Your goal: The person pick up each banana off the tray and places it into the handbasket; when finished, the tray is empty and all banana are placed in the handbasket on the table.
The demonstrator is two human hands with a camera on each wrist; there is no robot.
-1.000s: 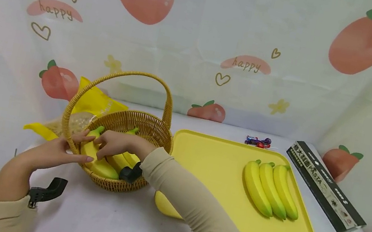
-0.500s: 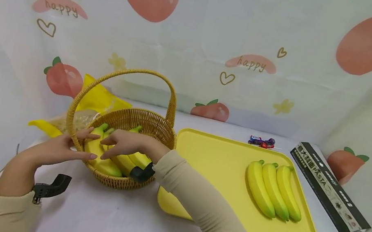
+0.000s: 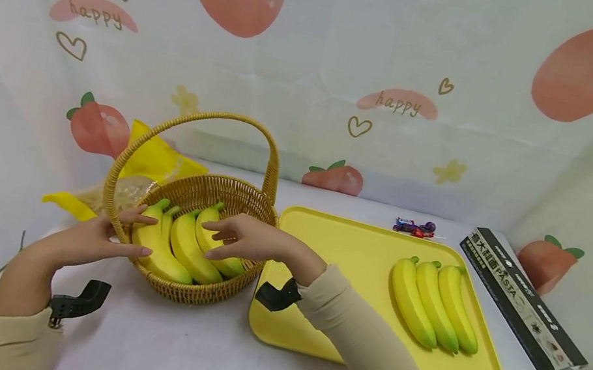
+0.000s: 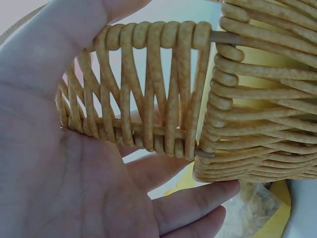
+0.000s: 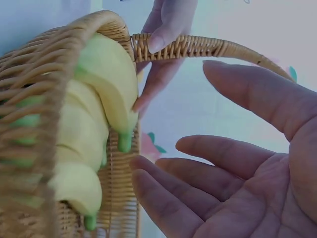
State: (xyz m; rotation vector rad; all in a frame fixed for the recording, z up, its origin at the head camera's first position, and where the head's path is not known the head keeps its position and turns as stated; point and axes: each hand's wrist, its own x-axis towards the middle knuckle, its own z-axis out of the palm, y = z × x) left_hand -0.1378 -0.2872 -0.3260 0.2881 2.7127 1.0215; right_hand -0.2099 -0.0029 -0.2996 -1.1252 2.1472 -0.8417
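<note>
A woven basket with an arched handle holds several yellow bananas lying side by side. My left hand holds the basket at the left foot of its handle, thumb on one side and fingers on the other. The left wrist view shows that handle foot between thumb and fingers, close to the palm. Over the basket's right part is my right hand, fingers loosely spread and nothing in them. In the right wrist view its palm faces the bananas across a gap.
Right of the basket lies a yellow tray with three bananas at its right end. A black pasta box is beyond the tray's right edge. Wrapped candies sit behind it. A yellow bag leans behind the basket.
My right hand has drawn back from the middle of the bananas toward the basket's right side, uncovering more of them. The left hand stays at the handle.
</note>
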